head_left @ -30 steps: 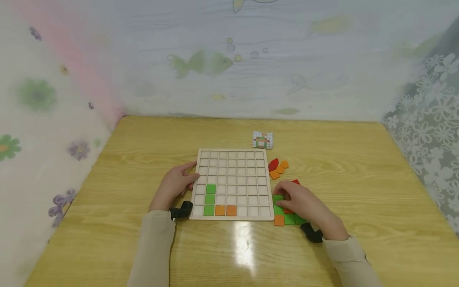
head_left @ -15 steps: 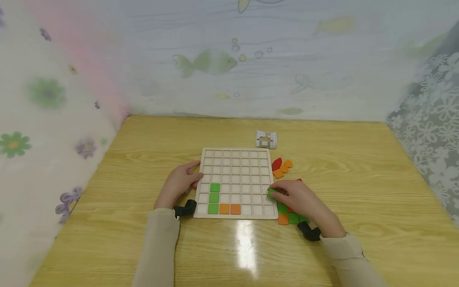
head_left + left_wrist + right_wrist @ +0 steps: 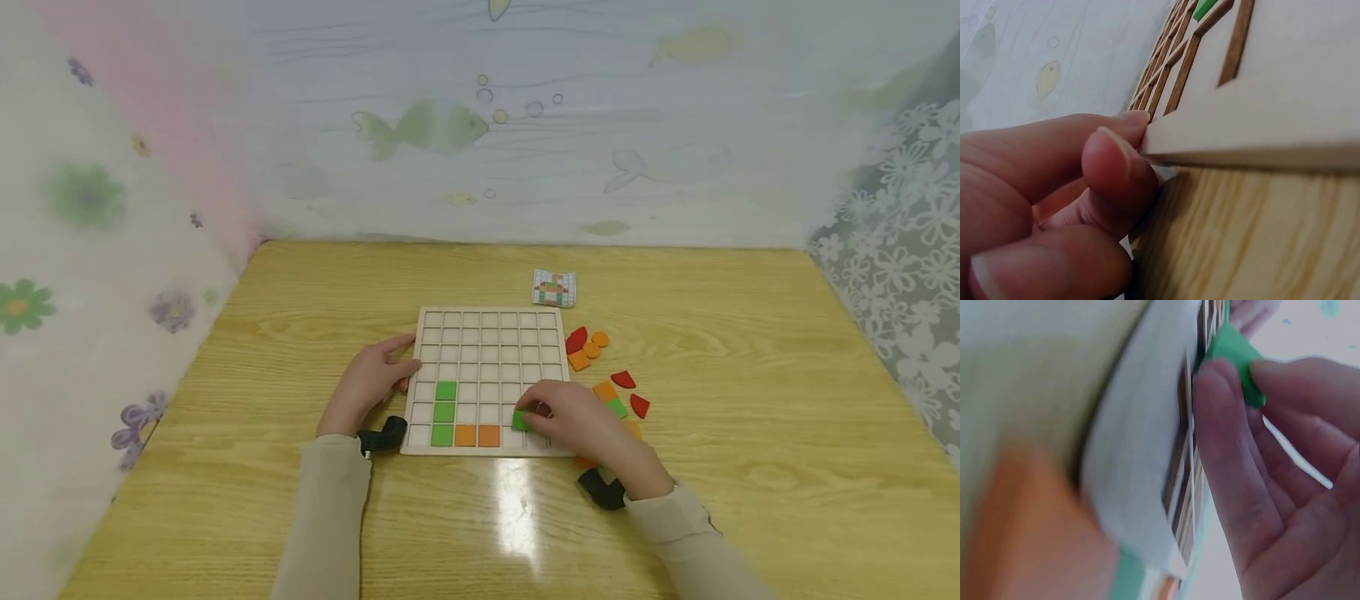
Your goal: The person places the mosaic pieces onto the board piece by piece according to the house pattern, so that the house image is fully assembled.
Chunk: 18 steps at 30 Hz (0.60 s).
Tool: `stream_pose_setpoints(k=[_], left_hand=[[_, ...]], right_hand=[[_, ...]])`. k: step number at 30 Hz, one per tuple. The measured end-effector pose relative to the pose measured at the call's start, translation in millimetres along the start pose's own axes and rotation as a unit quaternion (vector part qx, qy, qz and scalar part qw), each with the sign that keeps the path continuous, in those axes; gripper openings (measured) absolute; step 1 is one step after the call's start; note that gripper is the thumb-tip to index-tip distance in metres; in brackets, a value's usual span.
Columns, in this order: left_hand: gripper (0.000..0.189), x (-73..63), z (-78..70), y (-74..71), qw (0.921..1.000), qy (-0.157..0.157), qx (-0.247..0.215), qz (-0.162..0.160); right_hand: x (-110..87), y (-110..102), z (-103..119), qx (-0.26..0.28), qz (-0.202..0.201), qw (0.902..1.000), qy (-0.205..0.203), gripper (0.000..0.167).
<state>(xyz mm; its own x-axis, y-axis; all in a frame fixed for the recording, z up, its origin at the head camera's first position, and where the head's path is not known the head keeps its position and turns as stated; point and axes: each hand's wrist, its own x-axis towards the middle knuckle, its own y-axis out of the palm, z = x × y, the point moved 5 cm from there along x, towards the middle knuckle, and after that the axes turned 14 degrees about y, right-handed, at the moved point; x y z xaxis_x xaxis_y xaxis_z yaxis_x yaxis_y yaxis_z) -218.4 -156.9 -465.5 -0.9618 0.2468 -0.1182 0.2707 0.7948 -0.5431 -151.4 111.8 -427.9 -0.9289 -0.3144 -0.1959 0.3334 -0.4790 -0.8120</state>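
A pale wooden grid board (image 3: 491, 337) lies on the table. My left hand (image 3: 363, 385) rests against its left side, with fingertips right at the rim (image 3: 1210, 140) in the left wrist view. Over the board's lower right cells my right hand (image 3: 581, 415) pinches a green square tile (image 3: 519, 420) between thumb and finger. The right wrist view has this green tile (image 3: 1235, 353) tilted close over the grid. Set in the board are a column of green tiles (image 3: 444, 412) and two orange tiles (image 3: 477, 436) along the bottom row.
Right of the board lie red quarter-round pieces (image 3: 622, 380), orange discs (image 3: 600, 339), a larger red piece (image 3: 576, 341) and several square tiles (image 3: 604, 391), some hidden under my right arm. A small pattern card (image 3: 553, 288) sits behind the board. Painted walls (image 3: 420, 183) border the table.
My right hand has picked the green tile from the pile and carried it left over the board. More of the loose pieces show now. The left hand stays at the board's edge.
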Motion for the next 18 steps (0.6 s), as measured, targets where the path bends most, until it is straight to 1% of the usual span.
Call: stream_pose_setpoints(k=[7, 14, 18], left_hand=[[0.053, -3.6, 0.5, -0.2, 0.9999, -0.009, -0.012, -0.006], [0.052, -1.8, -1.3, 0.2, 0.9997, -0.007, -0.024, -0.006], [0.053, -0.9, -0.1, 0.7, 0.9997, -0.007, -0.021, -0.004]], right_hand=[[-0.4, 8.8, 9.5, -0.007, -0.016, 0.9998, -0.013, 0.007], [-0.9, 9.7, 12.9, -0.016, -0.019, 0.9995, -0.019, 0.005], [-1.7, 12.3, 13.5, -0.019, -0.016, 0.9995, -0.021, 0.004]])
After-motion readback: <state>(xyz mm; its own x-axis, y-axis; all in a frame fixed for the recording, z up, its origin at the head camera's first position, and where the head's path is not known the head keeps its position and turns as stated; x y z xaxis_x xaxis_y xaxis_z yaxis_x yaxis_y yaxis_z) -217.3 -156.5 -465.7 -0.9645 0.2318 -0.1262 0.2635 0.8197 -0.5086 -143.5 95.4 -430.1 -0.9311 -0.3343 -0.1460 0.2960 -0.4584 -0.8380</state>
